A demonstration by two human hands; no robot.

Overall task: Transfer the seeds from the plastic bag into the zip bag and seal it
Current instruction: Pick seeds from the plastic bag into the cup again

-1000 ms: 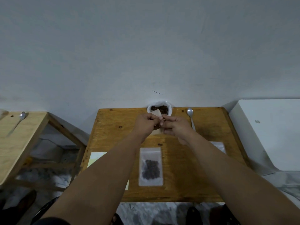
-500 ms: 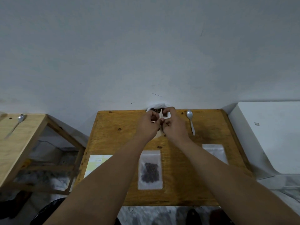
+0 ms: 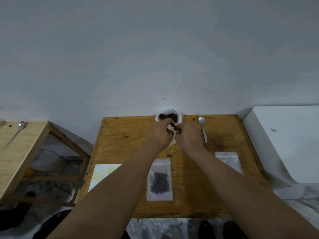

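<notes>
A white plastic bag (image 3: 179, 116) holding dark seeds (image 3: 170, 116) stands open at the far edge of the wooden table (image 3: 124, 145). Just in front of it, my left hand (image 3: 159, 133) and my right hand (image 3: 189, 137) meet, fingers curled, pinching a small clear zip bag (image 3: 173, 141) between them; most of that bag is hidden by my hands. Nearer me lies another zip bag (image 3: 159, 180) flat on the table with dark seeds inside.
A metal spoon (image 3: 202, 127) lies right of my hands. An empty zip bag (image 3: 227, 161) sits at the right, a sheet of labels (image 3: 102, 173) at the left. A second wooden table (image 3: 19, 149) with a spoon (image 3: 16, 133) stands left; a white box (image 3: 286, 142) right.
Both hands have moved farther from me with the small zip bag, up against the open seed bag. The view has shifted slightly.
</notes>
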